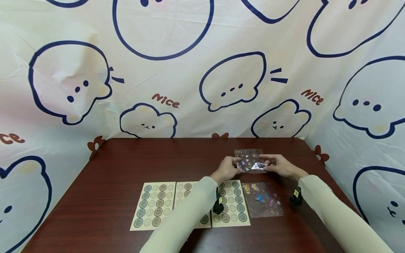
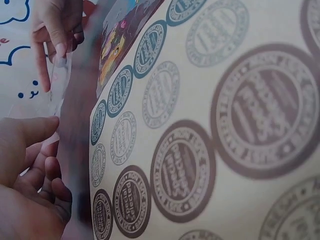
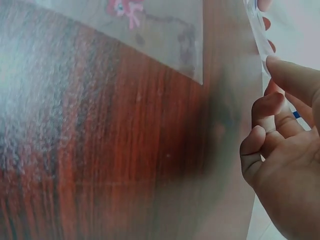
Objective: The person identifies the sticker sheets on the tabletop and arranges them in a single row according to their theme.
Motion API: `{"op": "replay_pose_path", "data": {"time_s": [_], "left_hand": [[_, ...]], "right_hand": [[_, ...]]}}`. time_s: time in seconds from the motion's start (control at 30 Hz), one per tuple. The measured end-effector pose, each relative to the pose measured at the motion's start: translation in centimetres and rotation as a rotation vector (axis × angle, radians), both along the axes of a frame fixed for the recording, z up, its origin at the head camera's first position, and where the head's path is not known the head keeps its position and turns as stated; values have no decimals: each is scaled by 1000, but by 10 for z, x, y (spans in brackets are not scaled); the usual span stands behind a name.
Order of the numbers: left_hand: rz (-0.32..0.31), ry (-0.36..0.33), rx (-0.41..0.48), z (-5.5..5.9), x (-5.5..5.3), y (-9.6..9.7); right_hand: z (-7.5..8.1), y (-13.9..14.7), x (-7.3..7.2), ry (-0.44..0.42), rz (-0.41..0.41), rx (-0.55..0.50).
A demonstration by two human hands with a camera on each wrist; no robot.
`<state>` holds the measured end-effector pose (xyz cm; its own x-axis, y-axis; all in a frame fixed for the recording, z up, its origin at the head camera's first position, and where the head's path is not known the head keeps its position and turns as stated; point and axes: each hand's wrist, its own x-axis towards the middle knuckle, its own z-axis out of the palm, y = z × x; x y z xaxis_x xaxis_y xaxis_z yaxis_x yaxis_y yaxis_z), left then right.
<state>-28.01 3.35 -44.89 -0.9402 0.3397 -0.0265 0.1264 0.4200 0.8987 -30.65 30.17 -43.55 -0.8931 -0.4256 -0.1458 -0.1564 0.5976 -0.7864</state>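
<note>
A clear plastic sheet (image 1: 251, 161) with small shiny markings is held between both hands near the back right of the table. My left hand (image 1: 227, 168) pinches its left edge between thumb and fingers. On the opposite edge, my right hand (image 1: 279, 166) grips it the same way. The left wrist view shows the left thumb and fingertips (image 2: 56, 121) on the film, with the right hand (image 2: 56, 25) beyond. Just below the held sheet lies a transparent sticker sheet (image 1: 262, 207) with colourful figures.
Three cream sheets of round labels lie side by side: the left sheet (image 1: 152, 205), the middle sheet (image 1: 180, 200), partly under my left sleeve (image 1: 186, 214), and the right sheet (image 1: 232, 203). They rest on a dark brown table (image 1: 95, 196). A patterned cloth (image 1: 186, 77) hangs behind it.
</note>
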Motion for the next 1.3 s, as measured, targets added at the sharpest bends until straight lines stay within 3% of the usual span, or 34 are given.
{"op": "replay_pose_path", "data": {"time_s": [0.23, 0.6, 0.93, 1.3], "left_hand": [[-3, 37, -22, 4, 1, -3], [-28, 36, -17, 3, 8, -6], [-29, 59, -5, 4, 14, -6], [-48, 98, -37, 8, 22, -14]], "right_hand": [[5, -1, 4, 18, 1, -10], [2, 1, 6, 57, 35, -26], [9, -1, 16, 81, 46, -17], [14, -8, 22, 73, 49, -27]]}}
